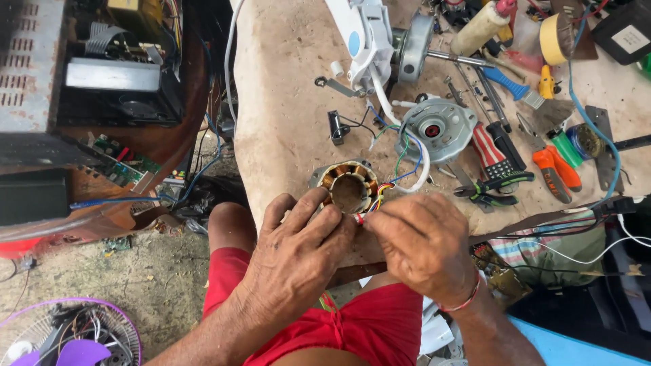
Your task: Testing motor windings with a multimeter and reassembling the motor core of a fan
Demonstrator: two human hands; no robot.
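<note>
Head view, my left hand (298, 247) and right hand (420, 244) pinching coloured wires (371, 207) beside the copper-wound motor stator (349, 188), at the near edge of my worn workbench (291, 102), pliers (489, 188) and grey motor cover (437, 129) just beyond.

Stator (349, 186): copper windings, glossy; core of dull grey metal; leads in coloured plastic insulation. Motor end cover (437, 129): cast metal, matt silver, smooth. Worktable (291, 102): rough, stained, pale brown surface, matt. Pliers (491, 188): black and green rubbery plastic grips. Tape roll (557, 38): yellowish paper-like tape. Shorts (380, 325): red cloth, matt. Fan housing (363, 34): white plastic, smooth, slight sheen.
</note>
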